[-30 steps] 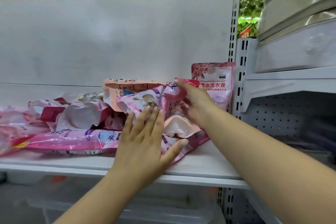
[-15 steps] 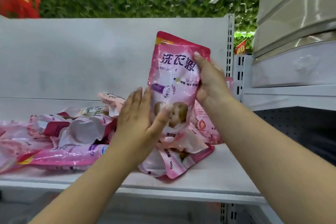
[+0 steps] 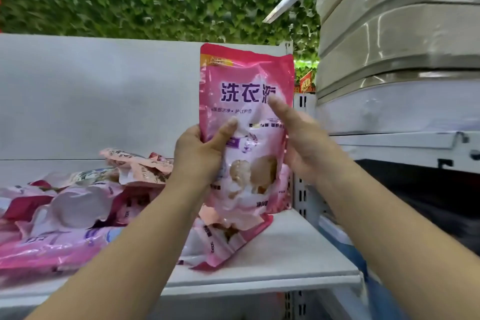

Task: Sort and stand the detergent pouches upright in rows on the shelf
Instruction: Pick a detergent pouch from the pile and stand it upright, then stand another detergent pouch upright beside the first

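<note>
A pink detergent pouch (image 3: 244,101) with purple lettering is held upright above the right end of the white shelf (image 3: 298,254). My left hand (image 3: 200,156) grips its left edge, thumb across the front. My right hand (image 3: 298,143) holds its right edge, thumb on the lettering. A heap of pink and white pouches (image 3: 78,215) lies flat and jumbled on the shelf to the left. One more pouch (image 3: 220,244) lies flat just under the held one. Another pouch stands behind the held one, mostly hidden.
The white back panel (image 3: 104,99) rises behind the shelf. A slotted upright post (image 3: 301,189) bounds the shelf on the right, with a neighbouring shelf unit (image 3: 402,143) and wrapped bulky goods (image 3: 389,34) beyond it. Green leafy wall above.
The pouch was pulled out of the heap and raised upright. My left hand went from resting flat on the pile to gripping the pouch's left edge.
</note>
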A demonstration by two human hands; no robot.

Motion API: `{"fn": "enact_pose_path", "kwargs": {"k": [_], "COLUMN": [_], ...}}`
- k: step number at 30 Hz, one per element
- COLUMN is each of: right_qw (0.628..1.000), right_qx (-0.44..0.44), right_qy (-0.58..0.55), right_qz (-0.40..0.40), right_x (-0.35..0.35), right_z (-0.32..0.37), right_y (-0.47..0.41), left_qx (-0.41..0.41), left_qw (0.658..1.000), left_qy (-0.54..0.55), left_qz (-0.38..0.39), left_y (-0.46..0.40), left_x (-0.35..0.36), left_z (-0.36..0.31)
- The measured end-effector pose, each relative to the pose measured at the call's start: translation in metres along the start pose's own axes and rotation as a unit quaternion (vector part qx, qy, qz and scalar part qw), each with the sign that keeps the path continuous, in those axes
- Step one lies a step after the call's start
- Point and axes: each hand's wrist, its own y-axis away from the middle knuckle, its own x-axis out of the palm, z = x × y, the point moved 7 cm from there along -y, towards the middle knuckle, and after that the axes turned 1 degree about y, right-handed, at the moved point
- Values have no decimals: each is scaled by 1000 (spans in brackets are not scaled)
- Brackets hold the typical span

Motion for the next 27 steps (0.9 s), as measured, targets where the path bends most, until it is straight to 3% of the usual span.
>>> {"fn": "enact_pose_path", "kwargs": {"k": [2, 6, 8, 11, 14, 20, 27], "right_qw": [998, 996, 992, 983, 973, 963, 970], "right_qx": [26, -8, -19, -25, -7, 62, 76], "right_qy": [46, -1, 19, 113, 167, 118, 122], "right_qz": [16, -88, -123, -143, -160, -233, -197], "right_x": [-3, -42, -62, -87, -104, -134, -128], "right_z": [-21, -27, -22, -21, -36, -90, -115], "right_y": [15, 26, 28, 26, 23, 12, -22], "left_qx": [7, 54, 106, 102, 75, 7, 5], "left_qw": [1000, 984, 937, 825, 762, 802, 830], "left_qy": [2, -126, -282, -493, -556, -510, -477], "left_qz": [10, 111, 177, 257, 323, 312, 288], "left_y": [2, 12, 15, 21, 29, 31, 25], "left_x": [12, 41, 45, 35, 22, 5, -5], "left_z": [1, -5, -7, 12, 44, 67, 73]}}
